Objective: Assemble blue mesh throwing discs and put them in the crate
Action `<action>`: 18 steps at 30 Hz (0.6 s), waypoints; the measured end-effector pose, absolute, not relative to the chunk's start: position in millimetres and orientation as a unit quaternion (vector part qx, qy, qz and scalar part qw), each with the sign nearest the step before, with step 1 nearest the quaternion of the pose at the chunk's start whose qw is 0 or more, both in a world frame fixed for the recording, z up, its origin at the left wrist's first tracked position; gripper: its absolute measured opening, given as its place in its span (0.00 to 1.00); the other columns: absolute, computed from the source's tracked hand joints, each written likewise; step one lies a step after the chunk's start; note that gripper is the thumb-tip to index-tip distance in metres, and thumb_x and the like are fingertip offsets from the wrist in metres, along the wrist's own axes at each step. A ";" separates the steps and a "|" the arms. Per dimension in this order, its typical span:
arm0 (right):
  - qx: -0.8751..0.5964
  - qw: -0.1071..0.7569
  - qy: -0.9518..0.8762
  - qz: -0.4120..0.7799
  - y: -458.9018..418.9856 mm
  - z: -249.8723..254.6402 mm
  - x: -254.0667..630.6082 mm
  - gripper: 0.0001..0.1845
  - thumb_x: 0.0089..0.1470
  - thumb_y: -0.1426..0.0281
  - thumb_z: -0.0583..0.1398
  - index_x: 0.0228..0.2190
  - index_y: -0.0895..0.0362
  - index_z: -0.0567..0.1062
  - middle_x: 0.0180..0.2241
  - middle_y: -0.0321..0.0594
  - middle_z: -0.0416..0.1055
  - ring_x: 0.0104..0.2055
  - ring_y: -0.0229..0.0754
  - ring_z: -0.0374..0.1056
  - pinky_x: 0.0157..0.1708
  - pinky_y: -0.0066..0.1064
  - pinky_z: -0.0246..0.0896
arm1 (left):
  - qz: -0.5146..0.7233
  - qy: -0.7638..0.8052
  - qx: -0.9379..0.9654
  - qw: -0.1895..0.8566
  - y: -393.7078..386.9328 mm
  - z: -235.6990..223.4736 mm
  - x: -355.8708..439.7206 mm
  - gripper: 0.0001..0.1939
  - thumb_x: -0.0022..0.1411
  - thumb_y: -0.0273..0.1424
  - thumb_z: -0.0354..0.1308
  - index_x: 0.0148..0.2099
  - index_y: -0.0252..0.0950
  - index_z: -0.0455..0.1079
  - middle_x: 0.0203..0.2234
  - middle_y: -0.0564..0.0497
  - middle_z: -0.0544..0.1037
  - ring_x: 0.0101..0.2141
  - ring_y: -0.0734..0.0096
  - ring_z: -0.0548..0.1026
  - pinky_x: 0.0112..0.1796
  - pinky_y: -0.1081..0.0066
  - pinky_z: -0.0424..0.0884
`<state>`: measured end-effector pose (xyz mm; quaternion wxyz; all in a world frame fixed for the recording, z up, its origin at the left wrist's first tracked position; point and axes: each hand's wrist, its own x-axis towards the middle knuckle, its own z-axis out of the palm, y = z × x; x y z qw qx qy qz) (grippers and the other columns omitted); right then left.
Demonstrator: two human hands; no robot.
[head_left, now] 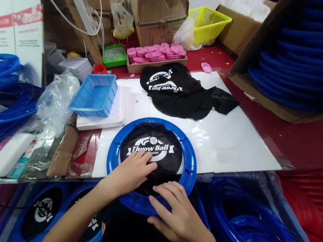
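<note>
A blue plastic ring (190, 164) lies at the table's front edge, its near side reaching past the edge. Inside it sits a round piece of black mesh fabric (171, 160) printed "Throw Ball" in white. My left hand (132, 171) rests on the mesh, fingers bent over the print; whether they grip the fabric is unclear. At the ring's near right side is my right hand (177, 214), its fingers spread over the rim and the lower mesh. Behind the ring lies a loose pile of black printed mesh pieces (183, 92) on the white board (223, 145).
A blue tray (93, 94) stands at left on a white block. Pink plastic pieces (155, 52) fill a carton at the back, near a yellow basket (210, 22). Blue rings (305, 64) are stacked in a box at right; more blue rings (255, 224) lie below the table edge.
</note>
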<state>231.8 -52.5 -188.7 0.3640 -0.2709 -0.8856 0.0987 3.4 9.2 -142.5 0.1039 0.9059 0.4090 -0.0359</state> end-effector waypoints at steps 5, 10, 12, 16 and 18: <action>-0.259 0.358 -0.897 0.022 -40.1 -216.9 223.7 0.18 0.70 0.60 0.60 0.48 0.63 0.79 0.46 0.53 0.80 0.49 0.54 0.73 0.50 0.49 0.70 | -0.008 0.403 0.908 0.113 11.2 -135.4 -1.2 0.04 0.73 0.23 0.57 0.45 0.36 0.71 0.43 0.48 0.77 0.44 0.60 0.76 0.44 0.61 0.73; -0.253 0.367 -0.895 -0.009 -12.7 -210.0 230.3 0.19 0.69 0.59 0.62 0.48 0.63 0.78 0.44 0.53 0.80 0.46 0.53 0.74 0.46 0.47 0.72 | 0.075 0.471 0.876 0.071 -2.5 -139.1 1.9 0.10 0.73 0.19 0.52 0.48 0.36 0.72 0.43 0.47 0.78 0.43 0.60 0.76 0.44 0.60 0.74; -0.249 0.381 -0.890 -0.019 -1.4 -208.9 232.8 0.19 0.68 0.59 0.63 0.48 0.62 0.78 0.43 0.53 0.80 0.45 0.53 0.74 0.45 0.47 0.72 | 0.120 0.491 0.861 0.055 -6.6 -146.5 4.0 0.13 0.72 0.18 0.51 0.51 0.36 0.72 0.45 0.46 0.78 0.44 0.59 0.76 0.45 0.59 0.74; -0.241 0.432 -0.869 -0.024 17.1 -212.8 233.2 0.22 0.68 0.59 0.63 0.55 0.62 0.76 0.46 0.54 0.79 0.47 0.54 0.75 0.45 0.48 0.74 | 0.201 0.524 0.825 0.067 -7.3 -164.6 7.4 0.15 0.74 0.19 0.49 0.54 0.35 0.72 0.46 0.45 0.79 0.46 0.59 0.76 0.48 0.57 0.76; -0.281 0.456 -0.844 -0.003 21.4 -213.2 230.1 0.22 0.69 0.66 0.61 0.60 0.59 0.73 0.48 0.53 0.79 0.49 0.53 0.75 0.47 0.47 0.75 | 0.247 0.528 0.806 0.101 -5.2 -170.3 9.8 0.13 0.75 0.21 0.49 0.54 0.36 0.72 0.46 0.45 0.79 0.46 0.60 0.76 0.49 0.57 0.76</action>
